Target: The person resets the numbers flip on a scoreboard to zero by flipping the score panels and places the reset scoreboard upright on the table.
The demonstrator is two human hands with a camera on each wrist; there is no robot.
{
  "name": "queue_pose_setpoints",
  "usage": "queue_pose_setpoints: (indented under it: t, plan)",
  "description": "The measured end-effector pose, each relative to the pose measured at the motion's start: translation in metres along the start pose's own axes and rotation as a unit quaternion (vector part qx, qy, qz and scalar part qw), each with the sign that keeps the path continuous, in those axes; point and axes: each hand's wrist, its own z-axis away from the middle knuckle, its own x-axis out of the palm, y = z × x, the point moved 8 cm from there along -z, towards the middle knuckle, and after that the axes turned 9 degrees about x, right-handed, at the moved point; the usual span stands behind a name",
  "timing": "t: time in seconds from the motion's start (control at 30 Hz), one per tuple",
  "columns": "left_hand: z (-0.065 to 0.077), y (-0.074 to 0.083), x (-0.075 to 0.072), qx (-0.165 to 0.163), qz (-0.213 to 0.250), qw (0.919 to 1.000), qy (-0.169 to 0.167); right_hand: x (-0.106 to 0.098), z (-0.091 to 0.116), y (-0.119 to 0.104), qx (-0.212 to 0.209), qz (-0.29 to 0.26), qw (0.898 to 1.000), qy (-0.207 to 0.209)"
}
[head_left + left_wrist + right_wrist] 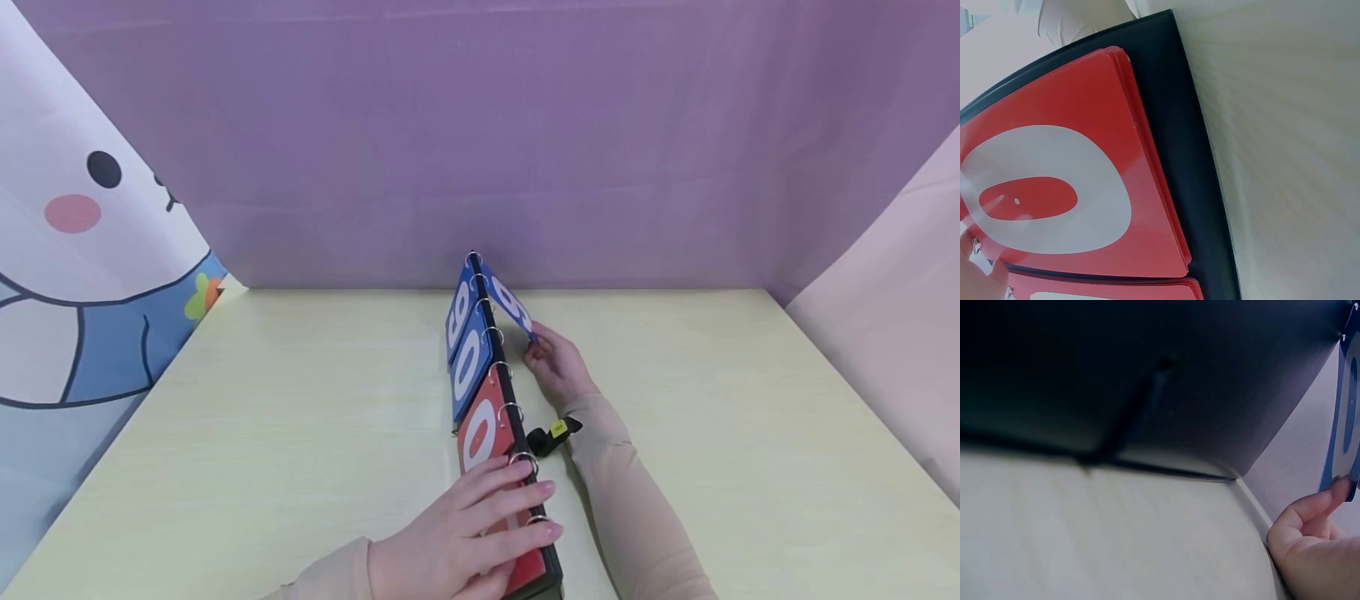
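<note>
A flip scoreboard (510,390) stands tent-like on the table, its number cards hung on metal rings along the black top edge. At the far end, my right hand (558,365) pinches the lower edge of a blue number card (510,302), swung over to the right side. Two blue cards, one showing a 0 (467,364), hang on the left side. Nearer, a red 0 card (480,431) hangs there too. My left hand (468,525) rests across the near end, fingers extended over the top edge. The left wrist view shows a large red 0 card (1110,212) on the black board (1179,150).
The pale table (322,400) carries the scoreboard at its middle. Behind it hangs a purple cloth (480,142). A cartoon-print cloth (75,267) is on the left, a pale cloth (900,333) on the right. A black wrist device with a yellow label (558,428) sits beside my right sleeve.
</note>
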Motion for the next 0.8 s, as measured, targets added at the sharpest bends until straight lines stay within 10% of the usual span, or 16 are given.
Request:
queue_pose_setpoints:
  t: [0.8]
  plan:
    - [0.0007, 0.0002, -0.0001, -0.006, 0.009, 0.9999, -0.006, 0.0015, 0.0028, -0.0079, -0.063, 0.12, 0.991, 0.016]
